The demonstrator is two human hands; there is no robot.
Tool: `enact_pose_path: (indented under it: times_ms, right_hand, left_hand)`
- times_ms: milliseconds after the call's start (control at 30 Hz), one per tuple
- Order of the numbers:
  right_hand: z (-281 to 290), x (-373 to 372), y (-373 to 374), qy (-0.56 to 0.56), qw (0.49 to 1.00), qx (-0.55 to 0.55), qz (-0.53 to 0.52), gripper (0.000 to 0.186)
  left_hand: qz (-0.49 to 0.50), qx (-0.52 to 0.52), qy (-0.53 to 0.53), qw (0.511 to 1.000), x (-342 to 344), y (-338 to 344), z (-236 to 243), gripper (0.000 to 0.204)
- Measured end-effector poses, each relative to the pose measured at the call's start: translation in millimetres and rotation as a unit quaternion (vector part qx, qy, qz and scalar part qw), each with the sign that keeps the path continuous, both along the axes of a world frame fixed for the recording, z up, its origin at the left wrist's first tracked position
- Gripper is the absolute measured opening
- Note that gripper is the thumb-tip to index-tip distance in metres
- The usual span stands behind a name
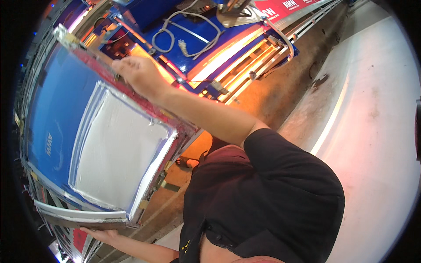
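Observation:
A large screen frame fills the left side, tilted, with a blue surface and a broad white coated patch bordered by white streaks. My right hand is closed on the frame's upper red-stained rail, arm stretched across the middle. At the bottom, my left hand grips the frame's lower edge from beneath, its fingers partly hidden by the rail.
Behind the frame is a blue machine with glowing orange heat tubes and a coiled grey cable. Red printed panels line a long rail at the top. A pale surface runs down the right, beside a stained floor.

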State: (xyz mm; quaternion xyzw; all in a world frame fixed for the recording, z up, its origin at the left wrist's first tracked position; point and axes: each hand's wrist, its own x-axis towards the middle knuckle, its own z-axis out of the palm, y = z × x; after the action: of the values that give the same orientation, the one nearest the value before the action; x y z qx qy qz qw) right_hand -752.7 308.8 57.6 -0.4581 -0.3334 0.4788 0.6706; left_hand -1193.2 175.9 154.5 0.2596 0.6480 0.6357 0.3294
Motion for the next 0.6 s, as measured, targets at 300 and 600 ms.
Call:
enact_pose_path:
  times_ms: [300,600]
  right_hand:
    - [-104.6,428.8,-164.3,-0.066,0.959,-0.039,-0.273,0.046]
    - [-172.6,595.6,-259.7,-0.182,0.908,-0.072,-0.37,0.023]
  left_hand:
    - [-0.236,-0.063,-0.114,0.963,406.1,24.0,-114.4,0.091]
    - [-0.431,-0.119,-0.137,0.884,614.8,71.0,-201.5,0.089]
